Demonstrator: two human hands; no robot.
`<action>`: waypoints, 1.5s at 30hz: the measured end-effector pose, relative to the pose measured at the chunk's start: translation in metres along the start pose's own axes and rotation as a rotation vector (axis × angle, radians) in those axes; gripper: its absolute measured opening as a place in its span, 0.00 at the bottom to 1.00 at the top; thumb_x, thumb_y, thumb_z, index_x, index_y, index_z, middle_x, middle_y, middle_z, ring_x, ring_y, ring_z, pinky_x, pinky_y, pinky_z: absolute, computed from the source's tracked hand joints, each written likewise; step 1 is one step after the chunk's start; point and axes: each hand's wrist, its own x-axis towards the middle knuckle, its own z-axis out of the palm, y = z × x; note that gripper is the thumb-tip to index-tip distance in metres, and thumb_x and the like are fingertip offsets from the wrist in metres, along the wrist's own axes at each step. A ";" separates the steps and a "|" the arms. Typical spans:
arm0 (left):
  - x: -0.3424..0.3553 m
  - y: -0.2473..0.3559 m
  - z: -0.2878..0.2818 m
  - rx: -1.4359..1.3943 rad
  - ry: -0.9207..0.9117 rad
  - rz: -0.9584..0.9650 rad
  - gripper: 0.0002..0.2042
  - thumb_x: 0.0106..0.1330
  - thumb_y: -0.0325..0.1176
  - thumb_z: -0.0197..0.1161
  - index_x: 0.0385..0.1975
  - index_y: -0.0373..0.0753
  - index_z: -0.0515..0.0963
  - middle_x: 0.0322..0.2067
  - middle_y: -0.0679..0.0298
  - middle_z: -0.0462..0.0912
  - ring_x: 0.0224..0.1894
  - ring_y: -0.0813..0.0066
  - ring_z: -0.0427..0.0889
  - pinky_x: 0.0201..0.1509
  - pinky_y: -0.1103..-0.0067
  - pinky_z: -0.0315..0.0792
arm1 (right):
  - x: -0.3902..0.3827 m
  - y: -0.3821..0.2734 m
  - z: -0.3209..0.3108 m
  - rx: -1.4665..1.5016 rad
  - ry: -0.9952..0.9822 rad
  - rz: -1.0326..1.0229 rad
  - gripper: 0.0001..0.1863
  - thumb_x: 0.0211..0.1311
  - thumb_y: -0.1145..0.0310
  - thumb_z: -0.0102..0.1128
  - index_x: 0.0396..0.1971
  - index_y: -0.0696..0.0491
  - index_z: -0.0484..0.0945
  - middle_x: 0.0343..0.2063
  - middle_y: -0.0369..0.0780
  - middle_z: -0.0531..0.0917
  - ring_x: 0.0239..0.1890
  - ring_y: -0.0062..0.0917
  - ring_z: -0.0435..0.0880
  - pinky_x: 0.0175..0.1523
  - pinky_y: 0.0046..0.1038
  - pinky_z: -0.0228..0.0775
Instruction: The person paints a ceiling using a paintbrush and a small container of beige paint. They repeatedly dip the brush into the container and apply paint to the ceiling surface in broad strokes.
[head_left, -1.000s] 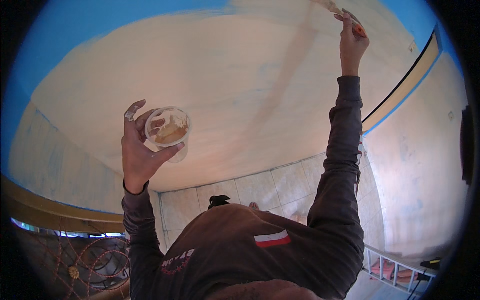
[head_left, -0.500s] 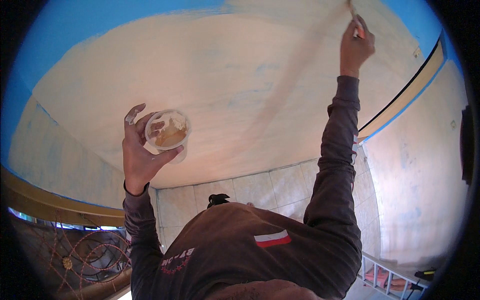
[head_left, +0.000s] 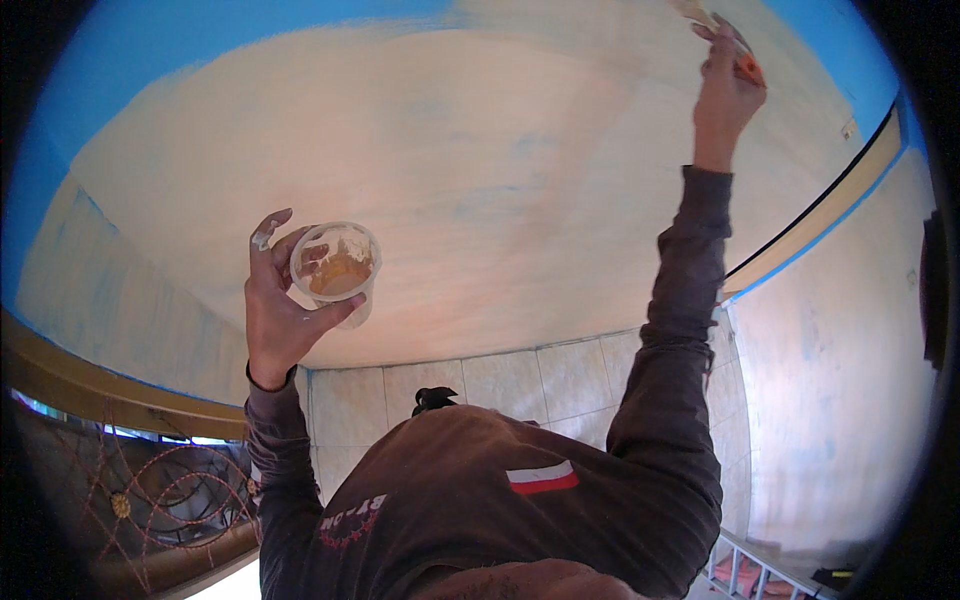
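Observation:
My left hand, with pale paint on a finger, grips a clear plastic cup with some beige paint inside. Up at the top right, my right hand is closed round a paintbrush with an orange part on its handle. The brush's pale tip is at the wall, which is streaky cream with bright blue along the upper left and right; whether the bristles touch it is hard to tell.
Tiled floor shows beyond my body. A curly metal grille stands at the lower left below a tan beam. A side wall with a blue-edged strip runs down the right, and a metal ladder lies at the lower right.
My right hand with the brush has shifted right and a little downward across the upper wall. My left hand and the cup have barely moved.

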 end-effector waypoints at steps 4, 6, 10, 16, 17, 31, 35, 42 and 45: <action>0.004 -0.002 0.000 0.013 -0.004 0.038 0.53 0.44 0.29 0.86 0.71 0.37 0.56 0.55 0.48 0.81 0.57 0.59 0.84 0.63 0.66 0.78 | 0.061 0.043 -0.089 0.042 0.023 0.109 0.16 0.71 0.62 0.66 0.48 0.60 0.86 0.36 0.35 0.90 0.27 0.10 0.72 0.28 0.15 0.59; 0.001 -0.003 -0.001 0.005 -0.001 0.032 0.54 0.43 0.29 0.86 0.71 0.37 0.56 0.55 0.47 0.81 0.57 0.59 0.84 0.63 0.66 0.78 | 0.076 0.052 -0.116 -0.043 0.041 0.133 0.17 0.70 0.61 0.67 0.48 0.58 0.87 0.34 0.34 0.90 0.26 0.11 0.72 0.27 0.17 0.59; 0.001 -0.001 -0.001 0.004 -0.007 0.015 0.54 0.43 0.29 0.86 0.71 0.38 0.56 0.55 0.47 0.81 0.57 0.59 0.84 0.63 0.66 0.78 | 0.097 0.049 -0.165 -0.462 0.107 0.059 0.15 0.70 0.60 0.67 0.44 0.55 0.90 0.30 0.35 0.90 0.24 0.11 0.74 0.29 0.20 0.65; 0.003 -0.005 -0.003 0.022 -0.027 0.026 0.54 0.43 0.29 0.86 0.71 0.39 0.56 0.56 0.48 0.81 0.57 0.58 0.84 0.63 0.65 0.79 | 0.081 0.048 -0.157 -1.006 0.251 -0.392 0.13 0.71 0.59 0.61 0.40 0.49 0.91 0.29 0.40 0.91 0.30 0.22 0.89 0.34 0.25 0.77; 0.003 -0.006 -0.003 0.021 -0.035 0.026 0.54 0.43 0.28 0.85 0.71 0.40 0.56 0.57 0.49 0.80 0.58 0.57 0.83 0.63 0.64 0.79 | 0.077 0.048 -0.147 -1.082 0.283 -0.403 0.13 0.72 0.59 0.60 0.40 0.48 0.91 0.30 0.40 0.91 0.32 0.25 0.91 0.34 0.27 0.78; 0.002 -0.010 -0.005 0.014 -0.057 0.008 0.54 0.43 0.28 0.86 0.70 0.38 0.56 0.55 0.47 0.82 0.58 0.57 0.84 0.63 0.65 0.78 | 0.005 -0.018 0.023 -0.385 0.003 -0.238 0.10 0.74 0.66 0.62 0.42 0.56 0.88 0.32 0.37 0.88 0.19 0.10 0.65 0.25 0.16 0.55; 0.018 -0.011 -0.003 0.006 -0.113 0.035 0.54 0.43 0.29 0.86 0.70 0.37 0.55 0.55 0.47 0.82 0.58 0.57 0.84 0.63 0.65 0.78 | -0.019 -0.030 0.016 -0.152 -0.089 0.030 0.14 0.74 0.64 0.61 0.47 0.59 0.87 0.30 0.37 0.88 0.21 0.09 0.67 0.25 0.15 0.55; 0.109 -0.018 0.038 -0.081 -0.275 0.240 0.54 0.42 0.34 0.87 0.70 0.36 0.57 0.65 0.49 0.71 0.62 0.57 0.80 0.67 0.62 0.78 | -0.068 -0.075 0.044 0.247 -0.220 0.444 0.16 0.79 0.61 0.55 0.45 0.59 0.85 0.28 0.36 0.86 0.27 0.08 0.73 0.27 0.14 0.55; 0.135 -0.024 0.050 -0.139 -0.302 0.300 0.55 0.42 0.34 0.88 0.70 0.35 0.56 0.69 0.49 0.65 0.63 0.57 0.79 0.68 0.61 0.77 | -0.076 -0.086 0.067 0.211 -0.420 0.480 0.14 0.78 0.64 0.56 0.43 0.60 0.84 0.29 0.37 0.86 0.30 0.11 0.78 0.29 0.14 0.63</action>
